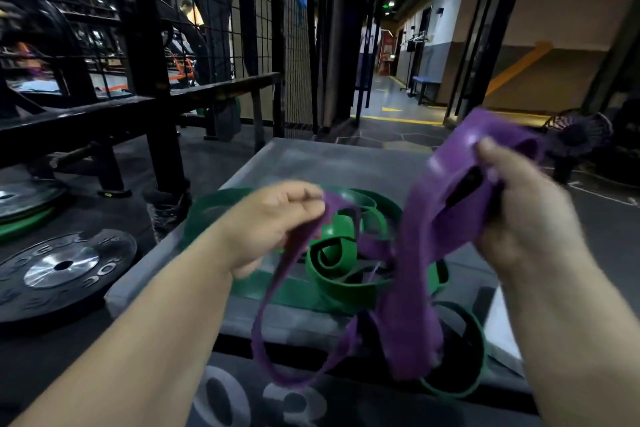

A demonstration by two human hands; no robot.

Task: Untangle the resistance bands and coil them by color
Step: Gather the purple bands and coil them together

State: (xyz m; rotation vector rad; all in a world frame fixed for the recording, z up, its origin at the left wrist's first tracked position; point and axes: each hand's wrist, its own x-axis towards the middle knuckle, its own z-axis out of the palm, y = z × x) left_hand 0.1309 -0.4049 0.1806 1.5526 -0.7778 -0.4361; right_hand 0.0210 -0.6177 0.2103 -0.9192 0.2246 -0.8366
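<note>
Meanwhile, both hands held a purple resistance band above a grey plyo box. The left hand pinched a narrow stretch of it, while the right hand clenched a wide bunched fold. Beneath, green resistance bands lay tangled on the box, purple loops threaded among them.

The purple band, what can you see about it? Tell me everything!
The purple band looks like flat, shiny, stretchy rubber. The right hand grips its wide folded part, held high; the left hand pinches a thinner purple strand. Loops hang down, tangled among the green bands on the grey box. It looks blurry.
</note>
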